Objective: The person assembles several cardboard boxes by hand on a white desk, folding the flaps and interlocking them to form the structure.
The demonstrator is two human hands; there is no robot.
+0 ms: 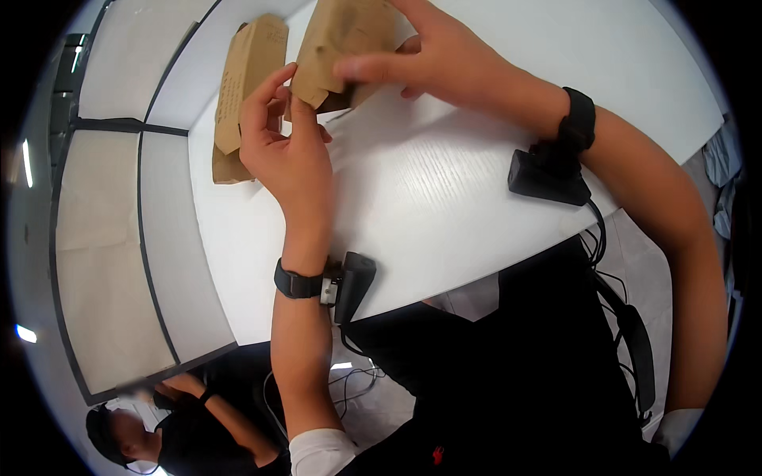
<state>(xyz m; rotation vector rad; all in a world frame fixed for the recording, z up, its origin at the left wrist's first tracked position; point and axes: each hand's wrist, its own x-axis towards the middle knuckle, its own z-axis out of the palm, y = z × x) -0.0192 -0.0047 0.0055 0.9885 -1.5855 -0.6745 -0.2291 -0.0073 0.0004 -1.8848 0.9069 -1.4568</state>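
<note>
Cardboard box (341, 51), brown and partly cut by the top edge of the view, is seen at the white table (429, 206). Its lower left corner is pinched narrowly by the left hand (290, 143). Its face is touched by the blurred right hand (444, 59), fingers spread; whether it is gripped there cannot be told. Another brown carton (254, 75) is placed just left.

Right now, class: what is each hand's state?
Left hand: holding the cardboard box by its edge.
Right hand: blurred at the same box; whether it grips cannot be told.
</note>
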